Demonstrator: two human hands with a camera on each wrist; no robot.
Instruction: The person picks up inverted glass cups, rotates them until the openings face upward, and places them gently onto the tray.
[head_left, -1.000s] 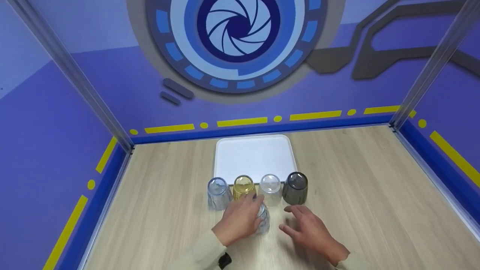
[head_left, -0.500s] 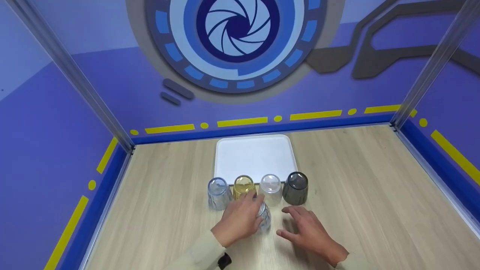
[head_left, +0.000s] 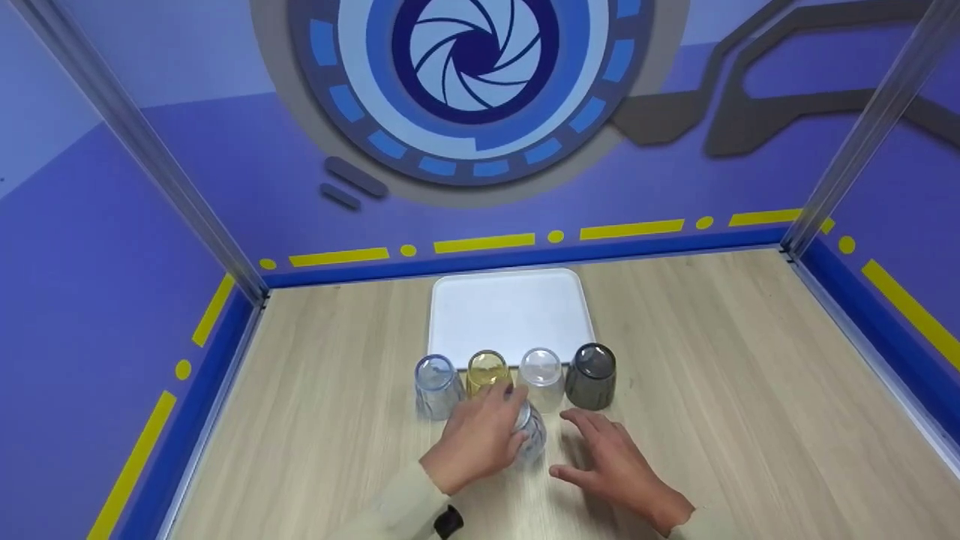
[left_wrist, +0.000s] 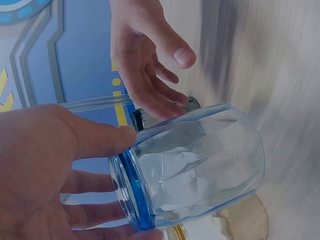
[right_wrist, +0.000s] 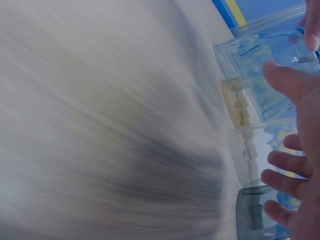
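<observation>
I am in a little booth [head_left: 622, 191]: blue and purple walls [head_left: 82, 300] stand on three sides, metal posts [head_left: 144, 142] stand in the corners, and a wood-coloured surface [head_left: 697, 352] fits right between them.

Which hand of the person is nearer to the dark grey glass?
Right: the right hand is just on the person's side of the dark grey glass. The left hand is farther left, gripping a clear bluish glass near the yellow glass.

Pale wooden table [head_left: 337, 375], white tray [head_left: 510, 315], four upturned glasses [head_left: 591, 386] in a row
</observation>
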